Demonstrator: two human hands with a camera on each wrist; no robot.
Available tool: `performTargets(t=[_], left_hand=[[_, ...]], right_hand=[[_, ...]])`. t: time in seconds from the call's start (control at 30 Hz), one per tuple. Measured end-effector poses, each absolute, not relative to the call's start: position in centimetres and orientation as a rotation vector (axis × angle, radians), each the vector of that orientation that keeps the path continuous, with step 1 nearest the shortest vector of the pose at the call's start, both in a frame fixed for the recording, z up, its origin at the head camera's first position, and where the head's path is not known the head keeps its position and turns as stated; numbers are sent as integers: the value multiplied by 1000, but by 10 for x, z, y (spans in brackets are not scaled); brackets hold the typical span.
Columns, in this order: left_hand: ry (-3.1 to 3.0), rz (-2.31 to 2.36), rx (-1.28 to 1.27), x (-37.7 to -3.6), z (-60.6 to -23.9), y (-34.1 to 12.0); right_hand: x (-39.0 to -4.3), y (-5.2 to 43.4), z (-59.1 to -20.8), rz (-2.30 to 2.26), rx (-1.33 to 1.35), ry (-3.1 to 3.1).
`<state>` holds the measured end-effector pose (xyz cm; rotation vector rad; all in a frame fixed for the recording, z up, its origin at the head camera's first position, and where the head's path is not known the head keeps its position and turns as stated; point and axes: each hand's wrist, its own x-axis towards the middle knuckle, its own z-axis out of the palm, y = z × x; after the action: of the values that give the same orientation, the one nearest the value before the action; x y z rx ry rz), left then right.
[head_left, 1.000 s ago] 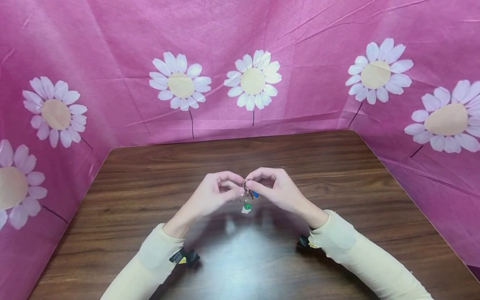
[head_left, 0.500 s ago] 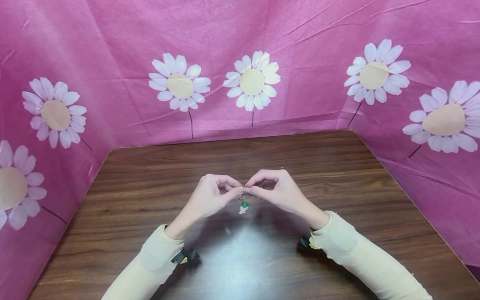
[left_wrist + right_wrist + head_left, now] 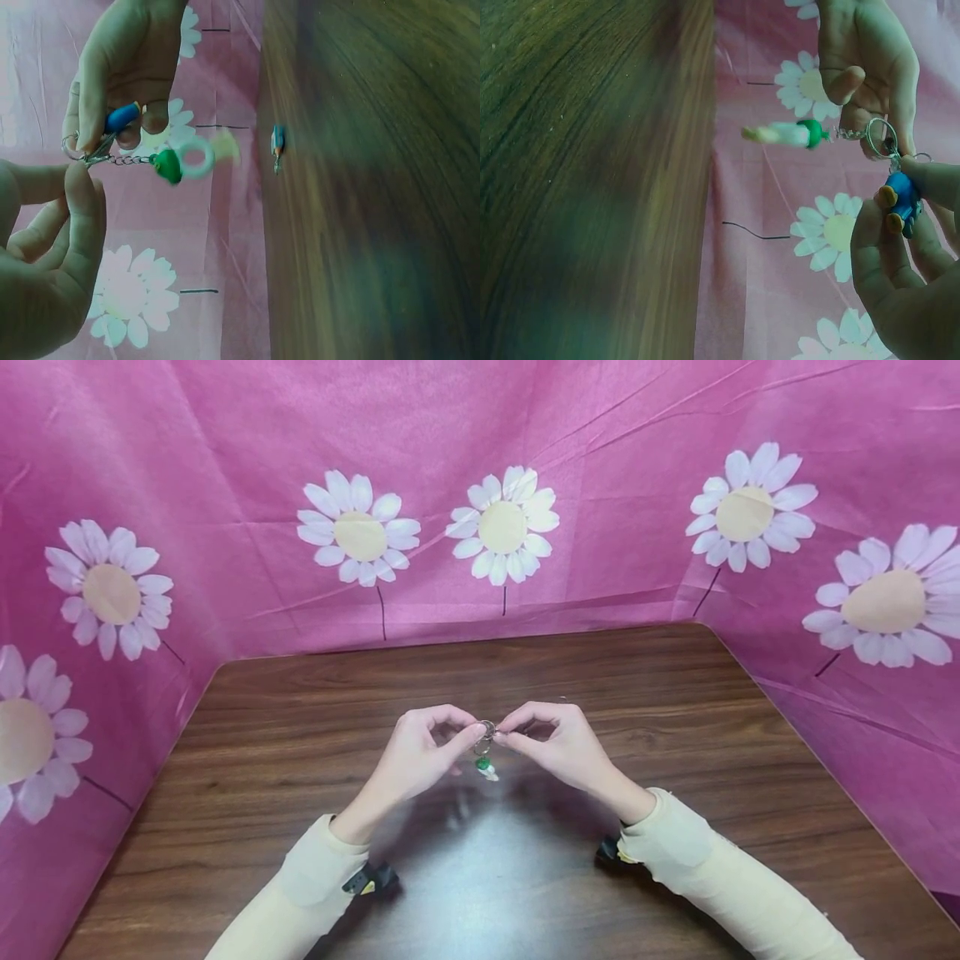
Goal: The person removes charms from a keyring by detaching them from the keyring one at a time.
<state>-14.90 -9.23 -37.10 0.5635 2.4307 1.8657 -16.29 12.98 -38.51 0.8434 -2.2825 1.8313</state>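
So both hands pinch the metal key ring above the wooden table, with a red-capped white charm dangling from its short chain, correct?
Not quite: the cap on the white charm is green, not red, as the left wrist view shows. The rest holds: the left hand and right hand pinch the metal key ring above the wooden table.

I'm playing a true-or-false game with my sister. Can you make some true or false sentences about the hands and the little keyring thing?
1. Both hands hold the key ring up above the wooden table. True.
2. A green and white charm hangs from the ring on a small chain. True.
3. The charm is lying flat on the table. False: it dangles in the air below the fingers.
4. The right hand holds a red piece. False: the blue piece is in its fingers.
5. The left hand pinches the ring with its fingertips. True.
6. The cloth behind the table is plain. False: the pink cloth has white daisies on it.
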Motion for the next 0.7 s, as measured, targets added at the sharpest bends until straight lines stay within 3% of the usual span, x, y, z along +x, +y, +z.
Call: performTargets(t=[0.53, 0.7], left_hand=[[2464, 1783, 607, -147, -373, -97], [2485, 1707, 760, -150, -372, -105]], right_hand=[[-164, 125, -392, 1735, 980, -2161], [-166, 125, -392, 1689, 1046, -2125]])
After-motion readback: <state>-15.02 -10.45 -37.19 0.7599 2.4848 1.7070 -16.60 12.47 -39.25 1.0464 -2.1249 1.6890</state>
